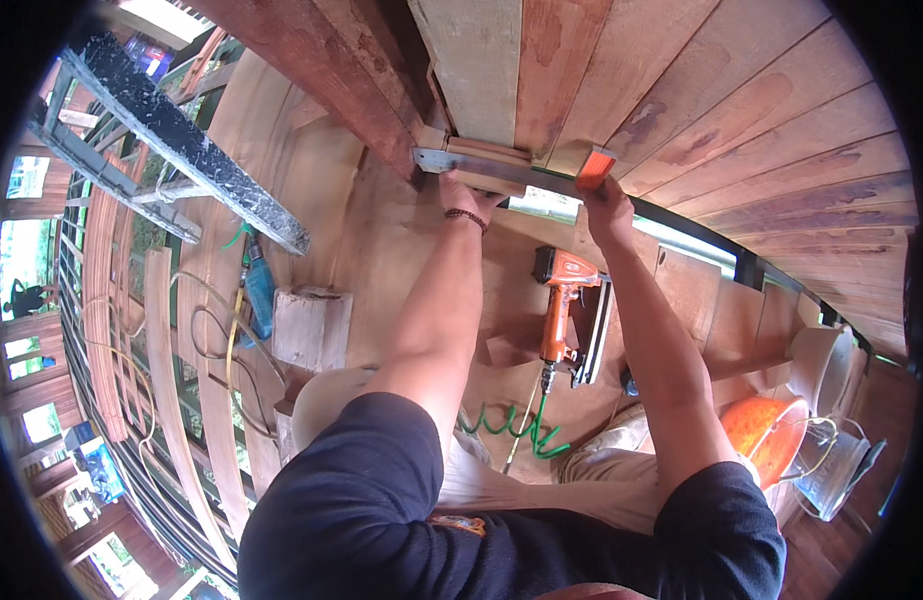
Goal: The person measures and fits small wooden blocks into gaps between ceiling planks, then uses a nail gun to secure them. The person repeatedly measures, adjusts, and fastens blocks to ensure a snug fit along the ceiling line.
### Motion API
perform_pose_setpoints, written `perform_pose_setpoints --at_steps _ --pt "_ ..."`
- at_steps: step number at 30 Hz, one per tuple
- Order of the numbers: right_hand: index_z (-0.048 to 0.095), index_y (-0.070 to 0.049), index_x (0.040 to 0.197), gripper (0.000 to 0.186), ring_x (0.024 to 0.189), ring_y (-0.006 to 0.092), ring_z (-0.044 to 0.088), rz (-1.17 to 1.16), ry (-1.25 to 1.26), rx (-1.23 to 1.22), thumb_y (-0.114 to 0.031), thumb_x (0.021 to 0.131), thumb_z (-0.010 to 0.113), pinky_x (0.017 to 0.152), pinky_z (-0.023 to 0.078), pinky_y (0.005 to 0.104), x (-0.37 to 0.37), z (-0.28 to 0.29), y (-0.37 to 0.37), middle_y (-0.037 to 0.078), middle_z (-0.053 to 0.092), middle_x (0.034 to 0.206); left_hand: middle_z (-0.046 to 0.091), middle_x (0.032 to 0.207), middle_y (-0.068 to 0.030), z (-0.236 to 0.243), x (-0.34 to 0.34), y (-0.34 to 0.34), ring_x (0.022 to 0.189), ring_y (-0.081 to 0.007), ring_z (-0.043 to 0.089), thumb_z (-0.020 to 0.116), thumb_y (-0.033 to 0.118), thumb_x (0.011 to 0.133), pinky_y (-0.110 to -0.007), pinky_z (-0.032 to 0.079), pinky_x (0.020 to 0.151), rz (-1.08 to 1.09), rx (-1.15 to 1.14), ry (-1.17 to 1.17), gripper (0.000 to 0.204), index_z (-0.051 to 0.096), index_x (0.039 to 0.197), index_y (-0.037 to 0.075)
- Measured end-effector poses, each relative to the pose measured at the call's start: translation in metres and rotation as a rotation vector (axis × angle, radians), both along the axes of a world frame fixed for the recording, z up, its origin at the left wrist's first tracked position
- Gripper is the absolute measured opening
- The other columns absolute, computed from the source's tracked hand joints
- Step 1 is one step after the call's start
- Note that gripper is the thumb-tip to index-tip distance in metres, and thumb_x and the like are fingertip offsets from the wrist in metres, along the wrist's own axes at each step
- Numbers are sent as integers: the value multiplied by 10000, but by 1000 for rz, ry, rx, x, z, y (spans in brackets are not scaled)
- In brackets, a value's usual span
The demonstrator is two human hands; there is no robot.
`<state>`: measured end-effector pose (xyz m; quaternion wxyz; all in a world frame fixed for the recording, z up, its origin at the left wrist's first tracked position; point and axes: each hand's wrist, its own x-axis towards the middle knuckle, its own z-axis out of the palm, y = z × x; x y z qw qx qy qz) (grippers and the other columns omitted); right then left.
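Along the foot of the plank wall lies a long flat metal blade (437, 160) with an orange handle (595, 167); I cannot tell whether it is a square or a saw. My right hand (609, 212) is closed around the handle. At the blade's left end my left hand (466, 192), with a beaded bracelet at its wrist, grips the blade against a narrow wooden strip (482, 165); some of its fingers are hidden. Between my forearms an orange nail gun (565, 310) lies on the plywood floor, joined to a coiled green air hose (544, 436).
The plank wall (672, 90) rises at the far right, above a bright gap. A paint-spattered board (182, 140), a blue power tool (261, 298), a wood block (312, 328) and long timber strips (162, 370) lie leftward. An orange bucket (767, 437) and clear pail (832, 485) are at right.
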<state>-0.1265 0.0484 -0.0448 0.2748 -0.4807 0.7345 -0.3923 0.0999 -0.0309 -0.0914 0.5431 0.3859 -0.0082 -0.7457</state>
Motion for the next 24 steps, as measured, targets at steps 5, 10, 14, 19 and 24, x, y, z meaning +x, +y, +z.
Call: perform_pose_setpoints --at_steps 5,10,14,19,24 --pt "680 -106 1117 245 1023 286 690 -10 -57 43 -178 890 619 889 506 372 0 -1 0 126 729 1040 344 1543 -146 16 -4 4 1430 -402 307 363 494 889 -739 254 1084 26 17 -20 700 341 1497 147" --pt "662 -65 1147 290 951 227 716 -28 33 26 -181 882 653 845 528 349 -3 -13 -4 125 744 1001 354 1539 -142 4 -1 -4 1425 -396 316 375 491 880 -732 265 1077 3 19 -10 699 359 1491 152" --pt "662 -77 1153 294 980 257 715 -10 -3 19 -192 883 649 856 530 369 -1 -7 -2 132 741 1028 367 1534 -139 2 1 -5 1416 -394 329 376 498 858 -726 265 1078 -15 51 20 723 361 1496 159" --pt "662 -129 1158 281 1014 326 677 -16 -4 39 -250 909 608 874 509 399 1 0 -1 137 719 1026 360 1538 -147 1 2 -7 1413 -402 329 355 474 836 -732 269 1073 -51 31 19 741 349 1504 155" --pt "675 -126 1120 244 1003 297 688 -1 12 39 -241 917 604 876 513 388 2 6 0 119 727 1028 361 1537 -147 4 0 -4 1411 -406 331 358 454 817 -740 259 1072 -32 35 21 749 350 1504 157"
